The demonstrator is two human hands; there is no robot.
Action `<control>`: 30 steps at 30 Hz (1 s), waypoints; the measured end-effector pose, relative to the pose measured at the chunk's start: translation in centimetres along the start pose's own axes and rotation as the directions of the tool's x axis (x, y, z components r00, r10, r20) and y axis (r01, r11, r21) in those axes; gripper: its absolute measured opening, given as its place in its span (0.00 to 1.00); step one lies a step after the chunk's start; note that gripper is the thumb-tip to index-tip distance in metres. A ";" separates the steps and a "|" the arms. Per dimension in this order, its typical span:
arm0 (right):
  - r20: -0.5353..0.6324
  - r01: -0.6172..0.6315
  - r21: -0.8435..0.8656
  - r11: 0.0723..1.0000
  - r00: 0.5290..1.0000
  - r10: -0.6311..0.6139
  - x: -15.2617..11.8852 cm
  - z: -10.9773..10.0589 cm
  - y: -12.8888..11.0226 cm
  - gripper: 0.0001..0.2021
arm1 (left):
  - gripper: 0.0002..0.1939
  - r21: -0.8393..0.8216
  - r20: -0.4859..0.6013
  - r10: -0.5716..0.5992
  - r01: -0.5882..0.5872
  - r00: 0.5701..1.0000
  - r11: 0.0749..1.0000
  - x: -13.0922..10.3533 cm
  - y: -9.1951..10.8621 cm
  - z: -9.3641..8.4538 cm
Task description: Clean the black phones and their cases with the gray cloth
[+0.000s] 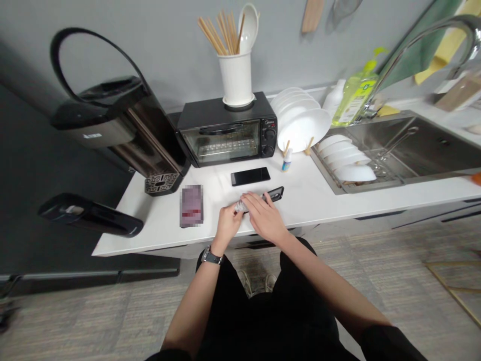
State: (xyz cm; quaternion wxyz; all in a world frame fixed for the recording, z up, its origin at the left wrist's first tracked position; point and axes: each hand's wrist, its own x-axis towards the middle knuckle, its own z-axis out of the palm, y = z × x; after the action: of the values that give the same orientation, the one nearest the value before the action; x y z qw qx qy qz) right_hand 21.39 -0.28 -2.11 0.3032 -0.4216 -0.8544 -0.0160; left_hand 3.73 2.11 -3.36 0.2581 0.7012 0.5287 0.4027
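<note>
The fingers of the left hand (228,220) pinch a pale crumpled piece (239,206) just below the centre of the frame; those of the right hand (267,219) lie together, stretched over it and the dark phone (278,194) beneath, their grip hidden, so I cannot tell how firmly they close. The phone's long axis slants from lower left to upper right; its bare end, camera lenses showing, pokes out to the right of the right hand, the nearer one. Beyond, towards the oven (227,135), a second phone (250,176) lies apart on the table (161,233)
</note>
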 end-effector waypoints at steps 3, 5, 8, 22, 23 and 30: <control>-0.130 -0.094 0.014 0.996 0.987 0.095 0.1 -0.7 2.3 0.22 | 0.06 -0.117 -0.122 -0.021 0.006 0.992 0.993 0.8 1.7 -0.8; -0.198 -0.186 0.108 0.977 0.959 0.205 0.3 -1.2 3.9 0.19 | 0.10 -0.243 -0.225 -0.052 -0.004 0.973 0.970 1.5 3.3 -0.6; -0.206 -0.310 0.350 0.884 0.895 0.396 0.5 -1.3 4.8 0.18 | 0.17 -0.365 -0.277 -0.068 -0.039 0.959 0.930 2.3 4.9 1.0; -0.453 -0.178 0.420 0.890 0.808 0.376 4.1 -3.4 4.0 0.21 | 0.15 -0.154 -0.050 0.055 -0.062 0.997 0.986 3.6 2.5 3.0; -0.431 -0.114 0.368 0.923 0.859 0.278 4.5 -3.8 3.9 0.21 | 0.15 -0.122 -0.040 0.087 -0.091 0.995 0.988 3.8 2.5 2.9; -0.256 0.153 0.052 0.987 0.957 -0.135 5.3 -4.0 2.2 0.22 | 0.17 -0.032 -0.053 0.169 -0.171 0.984 0.985 3.6 1.3 3.1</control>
State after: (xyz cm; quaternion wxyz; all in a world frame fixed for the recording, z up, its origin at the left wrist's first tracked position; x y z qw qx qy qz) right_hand 22.63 3.76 3.46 0.4220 -0.3420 -0.8374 -0.0610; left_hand 7.43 5.35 -2.89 0.2222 0.7286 0.4659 0.4502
